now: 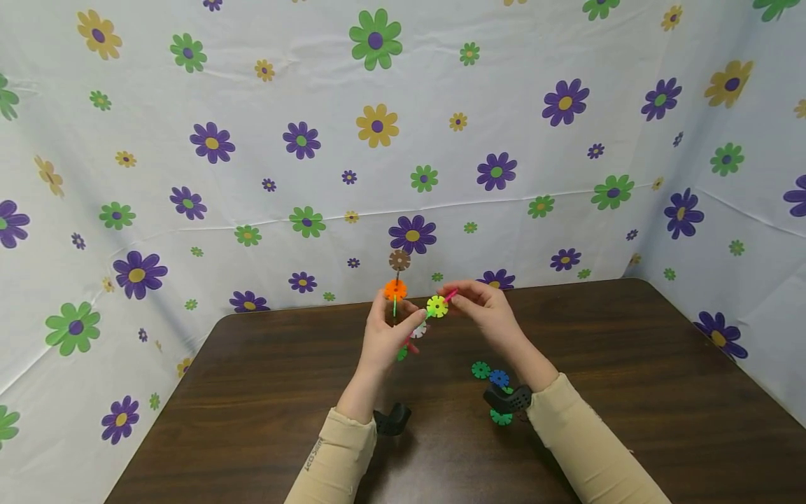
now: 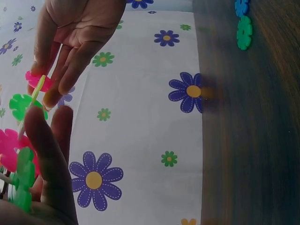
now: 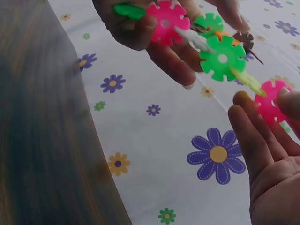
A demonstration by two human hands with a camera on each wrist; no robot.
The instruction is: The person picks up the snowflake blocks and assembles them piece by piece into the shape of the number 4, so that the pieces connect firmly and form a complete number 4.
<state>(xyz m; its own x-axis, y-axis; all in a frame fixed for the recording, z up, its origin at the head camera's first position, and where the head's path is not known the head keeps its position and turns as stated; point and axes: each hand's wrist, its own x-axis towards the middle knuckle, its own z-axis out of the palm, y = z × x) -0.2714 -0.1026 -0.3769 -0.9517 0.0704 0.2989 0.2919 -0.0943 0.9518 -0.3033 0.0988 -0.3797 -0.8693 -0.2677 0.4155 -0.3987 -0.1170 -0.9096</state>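
Note:
Both hands hold up a chain of interlocking notched plastic discs above the table. My left hand point(image 1: 380, 343) grips the chain around its middle, thumb near a green disc point(image 3: 222, 58). Beyond that hand stand an orange disc point(image 1: 395, 290) and, topmost, a brown disc point(image 1: 399, 260). At the other end, my right hand point(image 1: 490, 313) pinches a pink disc point(image 3: 268, 104) between thumb and fingers. A yellow disc point(image 1: 437, 306) slots in beside the pink one. A white disc point(image 1: 418, 330) and another pink disc point(image 3: 164, 23) sit further along, partly hidden by the left hand.
On the dark wooden table point(image 1: 271, 399), near the right wrist, lie a green disc point(image 1: 481, 369), a blue disc point(image 1: 499, 378) and another green disc point(image 1: 501, 417). The black wrist camera point(image 1: 507, 399) partly covers this group. A flower-printed sheet point(image 1: 252, 140) hangs behind the table.

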